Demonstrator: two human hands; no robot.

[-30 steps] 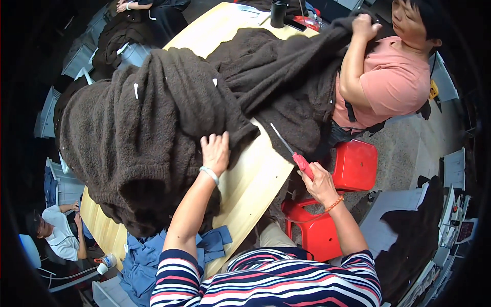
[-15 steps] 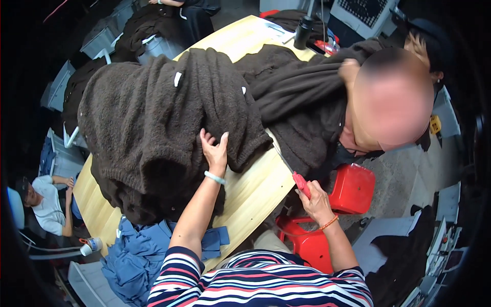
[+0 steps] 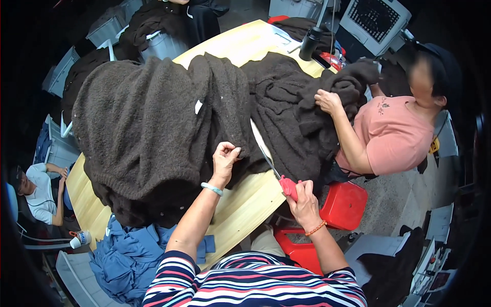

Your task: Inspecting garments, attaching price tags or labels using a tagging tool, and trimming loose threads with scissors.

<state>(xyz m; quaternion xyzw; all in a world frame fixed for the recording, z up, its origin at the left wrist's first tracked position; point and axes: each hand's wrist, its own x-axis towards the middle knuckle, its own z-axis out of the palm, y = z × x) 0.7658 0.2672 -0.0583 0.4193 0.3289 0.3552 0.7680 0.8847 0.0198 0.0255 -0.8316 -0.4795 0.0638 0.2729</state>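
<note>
A heap of dark brown fuzzy knit garments [image 3: 138, 128] covers much of the wooden table [image 3: 245, 197], with a small white tag [image 3: 198, 106] on it. Over the near edge of this heap, my left hand [image 3: 223, 161] is closed, thumb against fingertips. Whatever lies in that pinch is too small to make out. My right hand [image 3: 304, 204] grips red-handled scissors [image 3: 288, 187]. Their thin metal blade points away and to the left, between the heap and another brown garment [image 3: 286, 112]. A co-worker in a pink shirt [image 3: 399, 135] handles that second garment at the right.
Blue garments [image 3: 135, 256] hang at the table's near left, by a white cup [image 3: 80, 239]. A black bottle [image 3: 310, 43] stands at the far end. Red stools [image 3: 343, 204] are beside my right arm. Grey bins line the left, where another person [image 3: 43, 197] sits.
My left hand has moved slightly right, its fingers going from spread to pinched. The scissors have shifted left. The co-worker has leaned back and bunched up the garment. The heap's tag now lies farther right.
</note>
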